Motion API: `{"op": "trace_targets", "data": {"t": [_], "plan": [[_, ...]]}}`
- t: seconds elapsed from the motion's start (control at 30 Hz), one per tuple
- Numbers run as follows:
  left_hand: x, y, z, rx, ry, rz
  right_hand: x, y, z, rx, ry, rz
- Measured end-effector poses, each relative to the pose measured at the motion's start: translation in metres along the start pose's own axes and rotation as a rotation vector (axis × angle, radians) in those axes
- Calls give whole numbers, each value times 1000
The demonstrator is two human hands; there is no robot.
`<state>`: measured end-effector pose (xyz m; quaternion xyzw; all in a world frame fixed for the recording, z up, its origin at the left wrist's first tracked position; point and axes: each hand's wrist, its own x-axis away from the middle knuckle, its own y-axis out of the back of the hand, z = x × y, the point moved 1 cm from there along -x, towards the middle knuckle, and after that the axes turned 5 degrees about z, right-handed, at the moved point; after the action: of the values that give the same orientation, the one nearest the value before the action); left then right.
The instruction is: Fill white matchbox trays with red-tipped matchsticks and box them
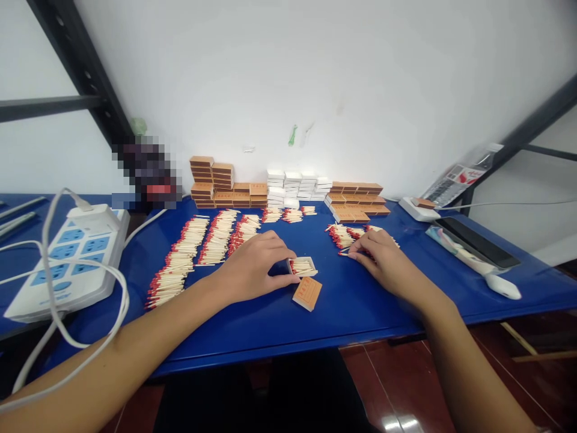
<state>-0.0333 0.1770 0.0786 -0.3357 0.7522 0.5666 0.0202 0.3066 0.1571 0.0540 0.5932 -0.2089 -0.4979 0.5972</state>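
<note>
My left hand (pixel 258 266) is closed on one end of a small white matchbox tray (pixel 314 272), with matches (pixel 301 266) lying inside it. Just in front of the tray, on the blue table, sits an orange matchbox cover (pixel 308 293). My right hand (pixel 377 257) pinches a red-tipped match (pixel 344 254) between thumb and fingers, low over the table. Close beyond that hand lies a pile of loose matches (pixel 339 237), partly hidden by the fingers.
Long rows of matches (pixel 177 258) spread at left. Against the wall stand brown matchboxes (pixel 214 198), white trays (pixel 300 186) and more brown boxes (pixel 356 198). A power strip (pixel 67 258) with looping cables occupies the left; a phone (pixel 478 242) and plastic bottle (pixel 464 177) lie right.
</note>
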Motion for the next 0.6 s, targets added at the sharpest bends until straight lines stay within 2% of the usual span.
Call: {"op": "trace_targets", "data": {"t": [0.1, 0.23, 0.37, 0.47, 0.6], "plan": [[0, -1, 0, -4, -2, 1, -4, 6, 25, -4, -1, -10], [0, -1, 0, 1, -12, -9, -12, 13, 74, -40, 18, 3], [-1, 0, -1, 0, -26, -7, -26, 8, 111, -45, 64, 32], [-2, 0, -1, -10, -32, -8, -34, 4, 116, -50, 98, 35], [-1, -1, -1, -16, -19, -16, -28, 14, 89, -75, 56, -81]]}}
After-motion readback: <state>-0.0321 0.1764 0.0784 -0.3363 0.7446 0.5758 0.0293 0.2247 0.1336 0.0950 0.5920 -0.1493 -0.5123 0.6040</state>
